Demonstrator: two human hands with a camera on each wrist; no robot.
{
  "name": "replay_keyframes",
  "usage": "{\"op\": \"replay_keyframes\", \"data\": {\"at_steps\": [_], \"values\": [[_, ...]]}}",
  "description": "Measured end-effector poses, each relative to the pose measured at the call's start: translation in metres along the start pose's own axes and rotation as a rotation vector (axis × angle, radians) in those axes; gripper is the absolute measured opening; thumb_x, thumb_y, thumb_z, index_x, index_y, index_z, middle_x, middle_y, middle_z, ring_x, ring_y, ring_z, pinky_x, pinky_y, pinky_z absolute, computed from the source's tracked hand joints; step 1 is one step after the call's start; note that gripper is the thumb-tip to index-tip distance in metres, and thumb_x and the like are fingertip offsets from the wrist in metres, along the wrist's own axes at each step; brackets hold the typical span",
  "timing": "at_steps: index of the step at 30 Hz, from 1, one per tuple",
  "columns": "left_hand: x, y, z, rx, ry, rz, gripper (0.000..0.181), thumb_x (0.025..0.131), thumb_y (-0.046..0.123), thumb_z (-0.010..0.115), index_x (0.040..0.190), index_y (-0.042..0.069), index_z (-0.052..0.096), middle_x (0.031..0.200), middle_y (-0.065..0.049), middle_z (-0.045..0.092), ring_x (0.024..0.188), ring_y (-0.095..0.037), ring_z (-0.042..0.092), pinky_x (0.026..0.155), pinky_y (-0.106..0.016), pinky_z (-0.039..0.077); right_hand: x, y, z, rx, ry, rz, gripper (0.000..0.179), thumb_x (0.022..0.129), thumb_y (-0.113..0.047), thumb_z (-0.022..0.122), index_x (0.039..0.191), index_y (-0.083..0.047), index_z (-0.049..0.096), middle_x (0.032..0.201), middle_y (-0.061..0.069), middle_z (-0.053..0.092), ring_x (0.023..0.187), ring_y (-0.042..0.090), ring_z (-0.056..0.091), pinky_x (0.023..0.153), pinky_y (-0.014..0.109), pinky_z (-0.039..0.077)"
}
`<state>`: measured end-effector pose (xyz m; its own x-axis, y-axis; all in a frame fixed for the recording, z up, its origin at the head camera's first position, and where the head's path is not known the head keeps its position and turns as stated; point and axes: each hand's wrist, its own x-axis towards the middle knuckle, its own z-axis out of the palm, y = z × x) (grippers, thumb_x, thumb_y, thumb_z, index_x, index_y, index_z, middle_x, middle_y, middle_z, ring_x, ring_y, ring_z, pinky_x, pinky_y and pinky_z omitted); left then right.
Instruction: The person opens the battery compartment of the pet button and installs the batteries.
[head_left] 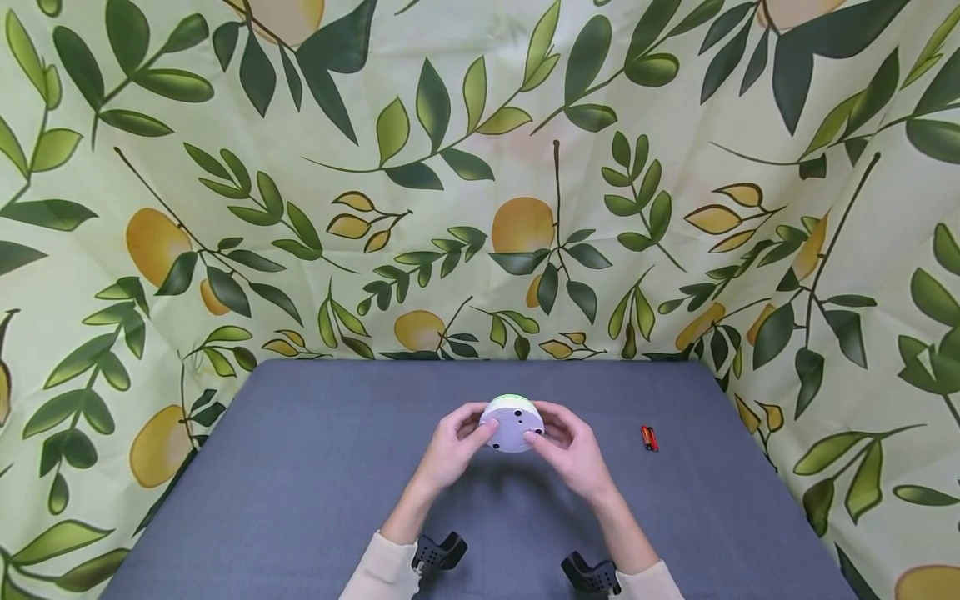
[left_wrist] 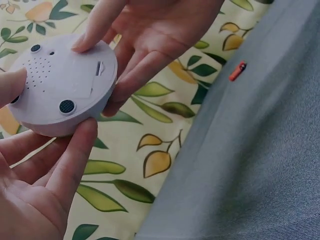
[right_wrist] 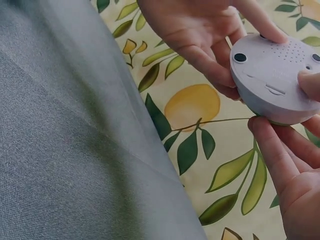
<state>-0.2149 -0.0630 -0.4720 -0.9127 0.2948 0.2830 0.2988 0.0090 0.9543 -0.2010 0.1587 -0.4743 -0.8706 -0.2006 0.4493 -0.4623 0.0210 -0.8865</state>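
Observation:
A round white device (head_left: 512, 433) is held up over the table between both hands. Its flat underside is turned toward me, with dark rubber feet, a grid of small holes and a battery cover (left_wrist: 70, 80) with a latch. The left hand (head_left: 453, 443) grips its left edge, thumb on the underside and fingers behind the rim. From the other side, the right hand (head_left: 576, 454) pinches the right edge the same way, its thumb lying near the cover in the right wrist view. A green tint shows along the device's far rim; its front face is hidden.
Two small red batteries (head_left: 649, 438) lie side by side on the grey table (head_left: 337, 467), right of the hands. A cloth (head_left: 465, 208) printed with leaves and lemons hangs behind and around the table. Black wrist mounts (head_left: 442, 552) sit below each hand.

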Motion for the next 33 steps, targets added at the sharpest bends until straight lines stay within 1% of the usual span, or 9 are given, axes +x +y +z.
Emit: {"op": "replay_keyframes", "data": {"at_steps": [4,6,12,16,19,23,26,30,33], "values": [[-0.001,0.001,-0.001,0.063,-0.028,0.005,0.032,0.100,0.013,0.065,0.128,-0.002,0.063,0.115,-0.017,0.067,0.104,-0.019,0.065,0.088,-0.028,0.054,0.000,-0.001,-0.002,-0.008,0.016,0.012,0.039,0.090,0.006,0.071,0.128,0.008,0.060,0.118,0.025,0.065,0.101,0.011,0.067,0.084,0.024,0.056],[-0.001,0.003,-0.002,0.091,-0.035,0.022,0.035,0.098,0.013,0.068,0.130,0.000,0.063,0.116,-0.015,0.067,0.105,-0.021,0.064,0.091,-0.029,0.053,-0.001,-0.001,-0.003,-0.012,0.022,0.025,0.038,0.090,0.005,0.071,0.127,0.008,0.061,0.117,0.024,0.065,0.101,0.012,0.067,0.084,0.024,0.056],[-0.004,0.009,-0.004,0.178,-0.069,0.122,0.055,0.091,0.013,0.077,0.141,0.006,0.056,0.126,-0.008,0.064,0.115,-0.023,0.061,0.098,-0.033,0.051,-0.001,-0.001,-0.005,-0.027,0.032,0.068,0.034,0.093,-0.002,0.071,0.126,0.005,0.064,0.116,0.022,0.066,0.099,0.016,0.067,0.083,0.024,0.055],[-0.005,0.011,-0.003,0.212,-0.126,0.174,0.070,0.086,0.013,0.082,0.149,0.013,0.049,0.134,-0.004,0.058,0.121,-0.023,0.057,0.101,-0.035,0.049,0.000,-0.001,-0.006,-0.035,0.050,0.087,0.031,0.094,-0.004,0.070,0.124,0.005,0.066,0.113,0.021,0.067,0.095,0.016,0.066,0.080,0.024,0.055],[-0.006,0.013,-0.001,0.215,-0.176,0.176,0.081,0.083,0.013,0.085,0.153,0.017,0.043,0.140,-0.003,0.053,0.126,-0.023,0.053,0.102,-0.037,0.048,0.000,-0.001,-0.006,-0.034,0.057,0.104,0.030,0.094,-0.004,0.070,0.122,0.006,0.066,0.111,0.021,0.067,0.090,0.014,0.066,0.076,0.025,0.056],[-0.006,0.013,0.002,0.218,-0.226,0.151,0.091,0.079,0.013,0.088,0.156,0.019,0.039,0.145,-0.003,0.048,0.128,-0.020,0.050,0.103,-0.042,0.047,0.000,-0.001,-0.006,-0.040,0.058,0.151,0.028,0.095,-0.006,0.069,0.120,0.005,0.068,0.105,0.019,0.067,0.084,0.014,0.065,0.071,0.026,0.056],[-0.007,0.013,0.004,0.216,-0.244,0.136,0.097,0.077,0.012,0.090,0.157,0.018,0.036,0.147,-0.004,0.046,0.128,-0.020,0.049,0.104,-0.045,0.047,0.000,-0.002,-0.006,-0.046,0.060,0.183,0.027,0.096,-0.009,0.068,0.119,0.005,0.068,0.101,0.016,0.067,0.080,0.015,0.064,0.068,0.027,0.056],[-0.007,0.013,0.006,0.215,-0.253,0.108,0.104,0.074,0.013,0.092,0.158,0.020,0.032,0.150,-0.002,0.044,0.129,-0.019,0.049,0.105,-0.043,0.046,0.000,-0.003,-0.006,-0.052,0.074,0.210,0.026,0.098,-0.013,0.066,0.117,0.004,0.069,0.096,0.013,0.067,0.077,0.016,0.062,0.065,0.028,0.056],[-0.007,0.012,0.007,0.209,-0.255,0.079,0.108,0.073,0.015,0.093,0.159,0.023,0.029,0.151,-0.001,0.043,0.128,-0.018,0.050,0.105,-0.041,0.045,-0.001,-0.004,-0.006,-0.058,0.060,0.227,0.026,0.098,-0.013,0.066,0.116,0.004,0.070,0.094,0.010,0.067,0.076,0.015,0.062,0.064,0.028,0.055]]}}
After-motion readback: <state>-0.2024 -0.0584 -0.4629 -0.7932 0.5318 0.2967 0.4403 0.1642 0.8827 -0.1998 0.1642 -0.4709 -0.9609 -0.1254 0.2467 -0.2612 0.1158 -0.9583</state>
